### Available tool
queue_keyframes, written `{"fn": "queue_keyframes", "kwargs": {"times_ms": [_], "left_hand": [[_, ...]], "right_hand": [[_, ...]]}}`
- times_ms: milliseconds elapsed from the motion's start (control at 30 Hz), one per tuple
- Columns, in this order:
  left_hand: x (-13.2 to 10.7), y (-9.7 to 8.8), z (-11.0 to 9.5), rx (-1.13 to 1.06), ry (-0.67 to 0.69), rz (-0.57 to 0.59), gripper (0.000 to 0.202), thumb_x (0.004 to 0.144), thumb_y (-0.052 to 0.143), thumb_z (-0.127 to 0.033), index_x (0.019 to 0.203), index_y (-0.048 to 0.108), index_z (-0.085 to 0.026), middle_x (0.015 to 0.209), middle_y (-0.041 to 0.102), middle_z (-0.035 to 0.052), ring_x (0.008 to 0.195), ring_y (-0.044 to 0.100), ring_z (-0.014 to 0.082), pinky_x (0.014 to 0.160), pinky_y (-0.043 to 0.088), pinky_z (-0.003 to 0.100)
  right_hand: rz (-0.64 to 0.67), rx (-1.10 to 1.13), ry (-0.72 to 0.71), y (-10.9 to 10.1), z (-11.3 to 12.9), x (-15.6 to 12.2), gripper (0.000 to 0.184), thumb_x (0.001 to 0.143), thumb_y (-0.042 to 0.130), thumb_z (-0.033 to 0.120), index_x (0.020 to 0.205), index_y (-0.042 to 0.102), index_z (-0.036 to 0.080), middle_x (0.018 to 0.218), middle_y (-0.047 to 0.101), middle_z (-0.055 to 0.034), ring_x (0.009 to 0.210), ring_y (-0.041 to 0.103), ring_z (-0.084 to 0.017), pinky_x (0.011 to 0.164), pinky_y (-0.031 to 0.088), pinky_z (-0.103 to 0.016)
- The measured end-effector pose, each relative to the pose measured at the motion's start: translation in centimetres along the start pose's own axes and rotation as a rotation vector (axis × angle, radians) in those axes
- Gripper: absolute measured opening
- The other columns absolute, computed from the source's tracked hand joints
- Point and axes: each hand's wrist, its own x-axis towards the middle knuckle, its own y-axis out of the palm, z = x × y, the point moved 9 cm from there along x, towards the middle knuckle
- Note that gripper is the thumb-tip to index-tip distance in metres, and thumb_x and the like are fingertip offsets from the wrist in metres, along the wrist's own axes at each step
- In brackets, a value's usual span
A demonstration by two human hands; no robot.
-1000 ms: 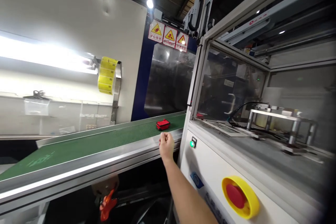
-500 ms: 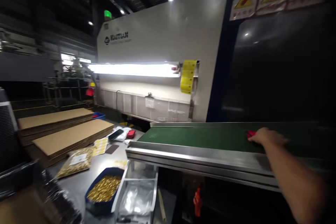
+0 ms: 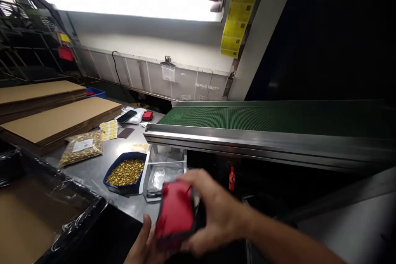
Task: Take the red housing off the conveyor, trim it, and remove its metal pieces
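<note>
Both hands on the red part, low in front of the bench.

Right hand point(image 3: 213, 214) has its fingers curled over the top and side of the red part point(image 3: 175, 216), clamping it; left hand point(image 3: 145, 243) comes up from below, fingertips touching its lower edge, though how firmly I cannot tell through the blur. Just beyond sits a blue tray point(image 3: 125, 173) of brass pieces beside a clear bin point(image 3: 165, 171) on the steel table point(image 3: 93, 169). Further out, the green conveyor point(image 3: 262, 117) runs right, cardboard sheets point(image 3: 55, 119) stacked left.
</note>
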Motion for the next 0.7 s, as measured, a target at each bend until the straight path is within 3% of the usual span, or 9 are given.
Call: {"fn": "queue_keyframes", "kwargs": {"times_ms": [67, 100, 200, 267, 333, 400, 533, 600, 700], "left_hand": [[0.4, 0.3, 1.0, -0.268, -0.138, 0.085, 0.08, 0.075, 0.053, -0.082, 0.111, 0.072, -0.013, 0.105, 0.072, 0.0179, 0.117, 0.059, 0.0406, 0.1, 0.046, 0.054], [0.4, 0.0, 1.2, -0.357, -0.173, 0.099, 0.079, 0.076, 0.054, -0.081, 0.109, 0.073, -0.012, 0.104, 0.073, 0.0177, 0.116, 0.06, 0.0399, 0.099, 0.047, 0.052], [0.3, -2.1, 0.8, -0.516, -0.139, 0.088, 0.067, 0.082, 0.059, -0.07, 0.107, 0.075, -0.009, 0.101, 0.075, 0.0169, 0.107, 0.067, 0.0355, 0.093, 0.053, 0.043], [0.3, -3.7, 0.2, -0.546, -0.073, 0.079, 0.063, 0.086, 0.058, -0.064, 0.112, 0.073, -0.009, 0.106, 0.075, 0.0167, 0.102, 0.069, 0.0332, 0.088, 0.055, 0.039], [0.3, -4.7, -0.4, -0.537, -0.027, 0.091, 0.065, 0.089, 0.053, -0.063, 0.121, 0.068, -0.008, 0.118, 0.071, 0.018, 0.104, 0.069, 0.0337, 0.087, 0.056, 0.04], [0.3, -5.1, -0.7, -0.519, -0.013, 0.124, 0.071, 0.092, 0.048, -0.064, 0.129, 0.062, -0.005, 0.13, 0.063, 0.0213, 0.113, 0.064, 0.0365, 0.093, 0.053, 0.043], [0.2, -5.6, -1.3, -0.488, 0.027, 0.091, 0.074, 0.097, 0.038, -0.06, 0.135, 0.054, 0.001, 0.144, 0.048, 0.0267, 0.129, 0.051, 0.0434, 0.111, 0.037, 0.056], [0.1, -6.1, -1.7, -0.462, 0.068, 0.027, 0.069, 0.099, 0.033, -0.054, 0.134, 0.056, 0.001, 0.144, 0.048, 0.0282, 0.128, 0.05, 0.0453, 0.111, 0.034, 0.062], [-0.1, -6.2, -1.9, -0.456, 0.088, -0.007, 0.069, 0.099, 0.033, -0.056, 0.131, 0.058, 0.0, 0.138, 0.053, 0.0293, 0.12, 0.058, 0.0448, 0.103, 0.042, 0.062]], "right_hand": [[0.069, 0.059, -0.026, 5.9, -0.2, -1.2, 0.099, 0.056, 0.086, 0.054, 0.142, 0.047, 0.025, 0.135, 0.052, -0.0161, 0.122, 0.055, -0.032, 0.099, 0.052, -0.044], [0.063, 0.08, -0.018, 7.6, -1.0, -1.8, 0.103, 0.054, 0.087, 0.056, 0.143, 0.046, 0.025, 0.138, 0.05, -0.0172, 0.126, 0.052, -0.034, 0.102, 0.05, -0.047], [-0.01, 0.224, 0.11, 10.1, -5.7, -3.6, 0.115, 0.051, 0.09, 0.056, 0.148, 0.037, 0.028, 0.15, 0.041, -0.0159, 0.136, 0.043, -0.036, 0.111, 0.041, -0.049], [-0.279, 0.319, 0.338, 9.6, -11.8, -5.4, 0.106, 0.056, 0.086, 0.059, 0.145, 0.04, 0.027, 0.148, 0.043, -0.0144, 0.132, 0.048, -0.033, 0.112, 0.041, -0.047], [-0.699, 0.257, 0.661, 8.7, -18.6, -9.0, 0.089, 0.067, 0.076, 0.061, 0.139, 0.044, 0.02, 0.14, 0.05, -0.0174, 0.123, 0.055, -0.032, 0.108, 0.044, -0.047], [-0.882, 0.188, 0.936, 10.0, -23.8, -11.7, 0.098, 0.06, 0.078, 0.061, 0.137, 0.045, 0.012, 0.139, 0.048, -0.0241, 0.121, 0.055, -0.038, 0.103, 0.046, -0.051], [-0.837, 0.283, 1.041, 13.4, -28.7, -11.8, 0.082, 0.05, 0.084, 0.058, 0.114, 0.065, 0.009, 0.116, 0.067, -0.0211, 0.112, 0.061, -0.04, 0.093, 0.052, -0.046], [-0.795, 0.356, 1.049, 14.2, -29.2, -12.1, 0.068, 0.052, 0.082, 0.06, 0.097, 0.071, 0.01, 0.1, 0.073, -0.0172, 0.101, 0.067, -0.037, 0.084, 0.055, -0.041], [-0.762, 0.439, 1.082, 14.3, -28.5, -13.9, 0.06, 0.054, 0.08, 0.063, 0.081, 0.072, 0.009, 0.079, 0.074, -0.0139, 0.081, 0.07, -0.032, 0.065, 0.055, -0.035]]}}
